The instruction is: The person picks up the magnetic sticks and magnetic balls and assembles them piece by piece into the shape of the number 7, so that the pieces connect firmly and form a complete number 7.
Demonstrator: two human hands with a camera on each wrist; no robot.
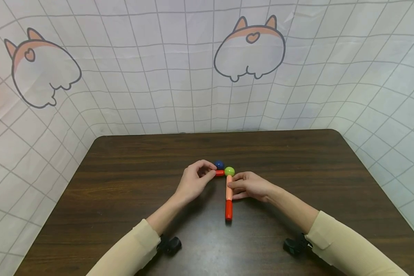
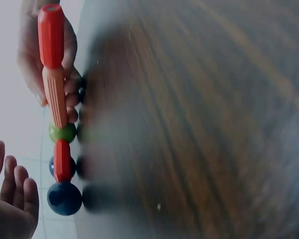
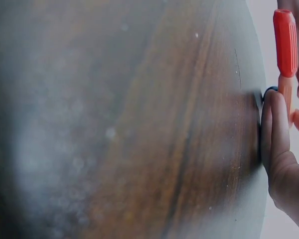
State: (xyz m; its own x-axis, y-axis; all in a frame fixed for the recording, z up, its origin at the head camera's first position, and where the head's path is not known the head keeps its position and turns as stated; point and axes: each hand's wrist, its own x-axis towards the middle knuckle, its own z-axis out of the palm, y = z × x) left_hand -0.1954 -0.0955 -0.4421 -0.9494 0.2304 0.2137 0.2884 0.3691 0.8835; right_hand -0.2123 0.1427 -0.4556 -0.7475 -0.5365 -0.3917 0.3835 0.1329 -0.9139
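Observation:
On the table sits a chain of toy sticks and balls. A red stick [image 1: 229,210] joins end to end with a peach stick [image 1: 229,188], which meets a green ball [image 1: 229,171]. From that ball a second red stick [image 2: 62,160] leads to a dark blue ball [image 2: 65,198]; another blue ball [image 1: 219,165] lies beside this stick. My right hand [image 1: 251,186] pinches the peach stick between thumb and fingers. My left hand [image 1: 194,179] hovers by the second red stick, fingers loosely bent and apart from the near blue ball in the left wrist view.
The dark wooden table [image 1: 134,184] has rounded back corners. White gridded cloth [image 1: 179,76] with dog drawings hangs behind and at both sides. Black camera mounts [image 1: 169,246] sit at both wrists, low over the table.

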